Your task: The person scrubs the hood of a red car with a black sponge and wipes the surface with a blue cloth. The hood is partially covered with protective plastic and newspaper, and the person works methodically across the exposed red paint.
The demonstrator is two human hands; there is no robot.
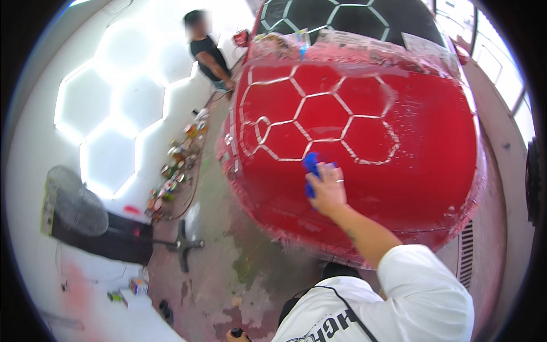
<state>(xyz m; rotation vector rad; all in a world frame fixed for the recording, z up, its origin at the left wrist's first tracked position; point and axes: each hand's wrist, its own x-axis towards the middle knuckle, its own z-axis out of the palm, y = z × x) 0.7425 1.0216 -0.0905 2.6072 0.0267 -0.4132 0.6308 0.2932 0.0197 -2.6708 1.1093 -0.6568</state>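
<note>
My right hand (329, 187) lies over a bunched blue cloth (311, 162), pressing it on the hood. Its arm reaches forward from the lower right. Under it spreads the glossy red car hood (393, 194), where white hexagonal light reflections show; streaks and droplets mark the surface on the right. Partly cut off at the lower edge, my left hand (232, 338) closes around a small black object (236, 332), too little of which shows to name its kind.
Red-stained masking sheets (364, 54) cover the windshield's base. At the far left of the car stands a person (211, 57) in dark clothes. Several cans (171, 171) line the floor by the wall, beside a hose (196, 182). A stand fan (80, 199) is at left, its base (183, 245) on the floor.
</note>
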